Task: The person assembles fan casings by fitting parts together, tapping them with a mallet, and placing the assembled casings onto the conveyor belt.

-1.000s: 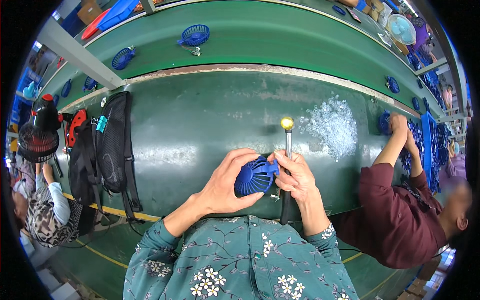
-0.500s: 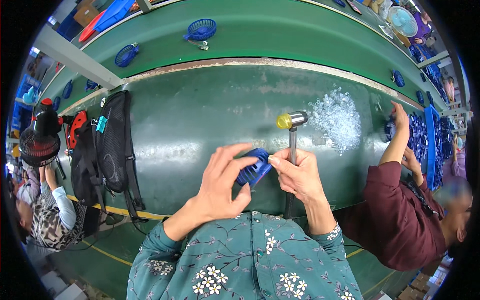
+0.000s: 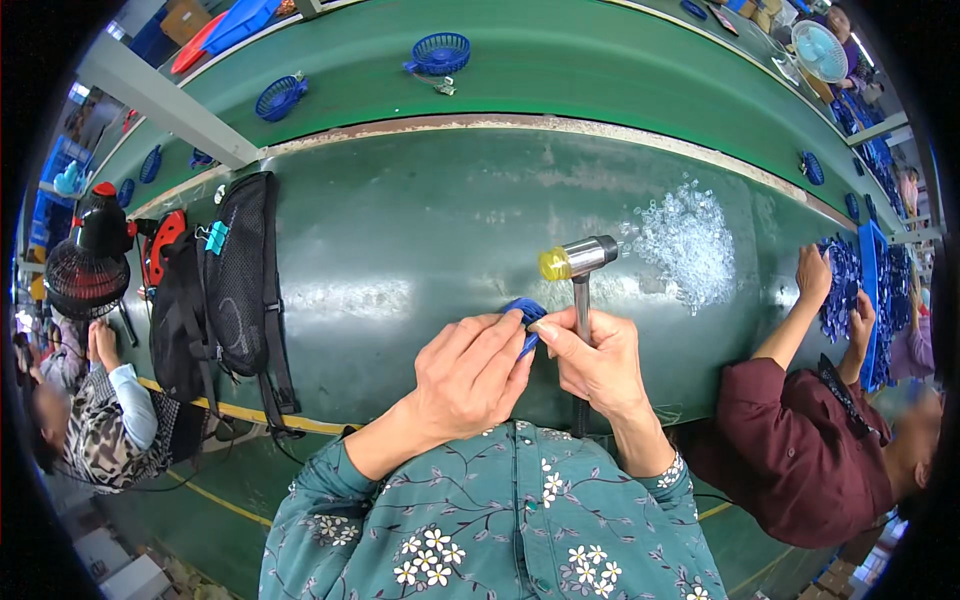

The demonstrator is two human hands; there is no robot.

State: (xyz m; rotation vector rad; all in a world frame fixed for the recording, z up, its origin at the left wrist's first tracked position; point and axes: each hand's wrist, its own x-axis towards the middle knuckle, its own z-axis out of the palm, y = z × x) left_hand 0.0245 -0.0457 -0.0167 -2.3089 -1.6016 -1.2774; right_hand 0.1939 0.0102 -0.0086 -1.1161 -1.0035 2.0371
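Observation:
My left hand (image 3: 465,370) is closed round a small blue slotted plastic cage (image 3: 526,308) and covers most of it. Only its upper and right edges show. In my right hand (image 3: 605,365) is a mallet (image 3: 585,257), its metal handle upright between the fingers. The head has a yellow face at the left and a black one at the right. My right thumb reaches over to the cage's edge. Beyond the mallet, to the right, lies a pile of small clear plastic pieces (image 3: 687,245) on the green tabletop (image 3: 420,230).
At the left lie a black mesh bag (image 3: 240,290) and a black fan (image 3: 88,265). A green conveyor (image 3: 560,75) across the far side carries blue round cages (image 3: 440,54). A co-worker in a maroon shirt (image 3: 790,440) handles blue parts (image 3: 838,290) at the right.
My left hand has gone from spread fingers to closing over the blue cage. The mallet head has lowered slightly. At the right, the co-worker's hands have shifted over the blue parts.

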